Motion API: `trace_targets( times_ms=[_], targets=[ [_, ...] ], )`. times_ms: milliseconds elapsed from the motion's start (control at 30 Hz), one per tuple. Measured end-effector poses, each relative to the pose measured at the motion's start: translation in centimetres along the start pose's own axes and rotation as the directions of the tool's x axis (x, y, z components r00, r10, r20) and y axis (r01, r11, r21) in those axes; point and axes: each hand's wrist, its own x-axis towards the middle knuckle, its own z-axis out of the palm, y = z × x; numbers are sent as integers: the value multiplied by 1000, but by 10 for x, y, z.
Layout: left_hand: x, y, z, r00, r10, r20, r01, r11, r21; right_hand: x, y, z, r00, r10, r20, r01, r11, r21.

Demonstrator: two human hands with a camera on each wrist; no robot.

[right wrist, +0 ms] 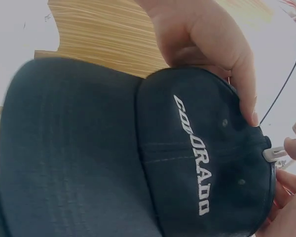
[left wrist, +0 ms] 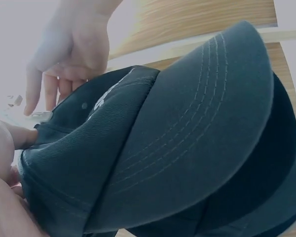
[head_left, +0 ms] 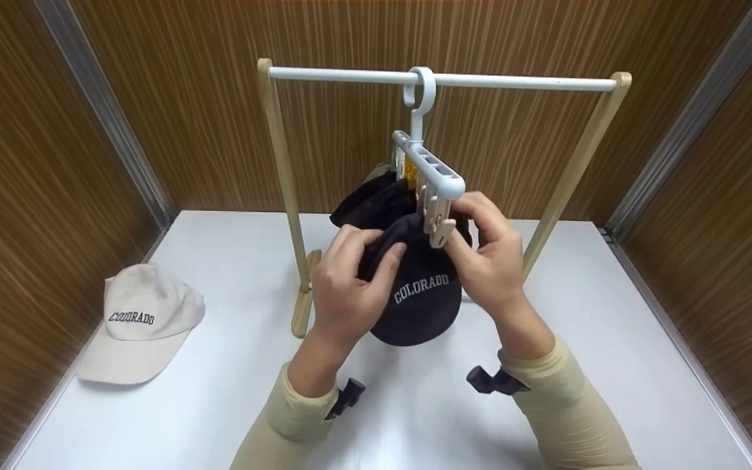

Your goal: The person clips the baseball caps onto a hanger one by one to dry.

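A dark baseball cap [head_left: 418, 297] with white COLORADO lettering hangs brim down under the front end of a white clip hanger [head_left: 438, 170]. My left hand [head_left: 353, 281] pinches the left side of its crown, thumb on the outside. My right hand [head_left: 490, 258] is at the hanger's front clip [head_left: 441, 232], pinching it between thumb and fingers. In the right wrist view the clip [right wrist: 274, 154] sits on the top edge of the crown [right wrist: 207, 148], with the right thumb against it. Some right fingers are hidden behind the cap.
More dark caps [head_left: 373, 199] hang behind on the same hanger. It hooks over the white bar [head_left: 519, 81] of a wooden-legged rack [head_left: 575, 170]. A cream COLORADO cap [head_left: 144, 320] lies on the white table [head_left: 239, 391] at the left. Wood-patterned panels [head_left: 206, 130] enclose the table.
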Motion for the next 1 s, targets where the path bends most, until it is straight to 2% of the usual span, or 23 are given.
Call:
trace_targets(
  times_ms=[300,567,767,1000],
  targets=[
    [-11,-11,-4,998,14,56,-20,995,100,-23,13,1,999,-48,-21,44,986,-162],
    [-25,-17,-4,995,35,93,-50,985,164,-41,21,-4,997,-75,33,81,967,-242],
    [-33,-21,-8,988,15,154,-44,981,187,-57,27,-10,996,-74,47,85,942,-325],
    [-40,-27,-18,976,-23,218,-30,971,236,-75,32,-17,996,-48,81,75,925,-372]
  ],
)
